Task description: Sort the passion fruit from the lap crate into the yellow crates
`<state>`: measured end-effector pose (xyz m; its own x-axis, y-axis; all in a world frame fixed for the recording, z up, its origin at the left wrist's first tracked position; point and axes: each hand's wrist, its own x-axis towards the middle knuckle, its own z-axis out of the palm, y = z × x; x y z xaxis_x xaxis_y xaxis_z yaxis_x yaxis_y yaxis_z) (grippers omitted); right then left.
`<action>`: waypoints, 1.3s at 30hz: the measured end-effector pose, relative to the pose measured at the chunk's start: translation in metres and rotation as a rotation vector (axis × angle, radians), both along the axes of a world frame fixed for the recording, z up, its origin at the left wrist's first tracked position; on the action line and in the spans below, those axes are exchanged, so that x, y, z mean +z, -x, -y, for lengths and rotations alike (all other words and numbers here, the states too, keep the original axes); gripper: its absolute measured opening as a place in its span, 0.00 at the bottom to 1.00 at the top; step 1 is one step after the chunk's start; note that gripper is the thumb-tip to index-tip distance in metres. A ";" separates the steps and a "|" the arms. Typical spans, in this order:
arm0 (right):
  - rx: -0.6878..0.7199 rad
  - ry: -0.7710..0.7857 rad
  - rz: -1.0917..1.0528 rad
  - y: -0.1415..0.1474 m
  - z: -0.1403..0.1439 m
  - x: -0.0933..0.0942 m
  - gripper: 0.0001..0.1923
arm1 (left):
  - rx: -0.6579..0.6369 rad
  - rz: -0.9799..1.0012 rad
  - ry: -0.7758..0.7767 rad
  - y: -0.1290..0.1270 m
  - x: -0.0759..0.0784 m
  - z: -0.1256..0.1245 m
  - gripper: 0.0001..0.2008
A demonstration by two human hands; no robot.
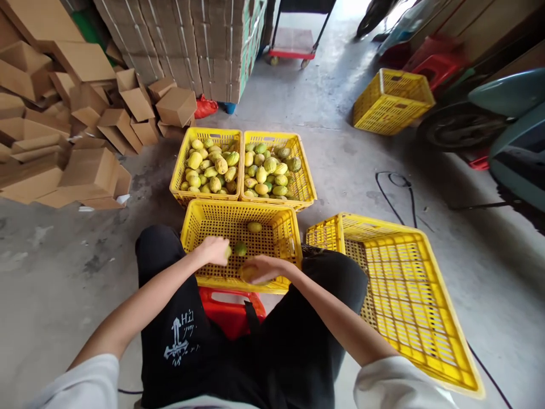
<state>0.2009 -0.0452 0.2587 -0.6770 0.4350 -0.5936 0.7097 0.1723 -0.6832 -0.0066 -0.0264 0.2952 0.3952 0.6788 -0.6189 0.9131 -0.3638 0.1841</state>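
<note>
My left hand (215, 250) curls around a fruit (229, 251) inside the near crate (281, 227); my right hand (261, 268) cups another (248, 275) at the rim — a loose grip could drop it onto the floor (63, 272)

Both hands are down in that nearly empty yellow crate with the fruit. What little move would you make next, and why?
Probably lift the fruit out. The left hand and right hand each close on a fruit in the near crate, where only two loose fruits remain, while the two far crates hold many.

Cardboard boxes (85, 113), a scooter (489, 119), an upturned yellow crate (392, 99).
</note>
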 end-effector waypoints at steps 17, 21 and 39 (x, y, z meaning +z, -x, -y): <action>-1.524 -0.163 -0.774 -0.061 -0.042 0.025 0.38 | 0.539 0.369 -0.954 0.034 0.025 -0.027 0.39; -1.348 0.085 -1.073 -0.053 -0.035 0.052 0.42 | 0.493 0.376 -0.943 0.028 0.021 -0.026 0.38; -0.759 0.027 -0.734 -0.065 -0.006 0.069 0.58 | 0.466 0.318 -0.774 0.060 0.008 -0.007 0.40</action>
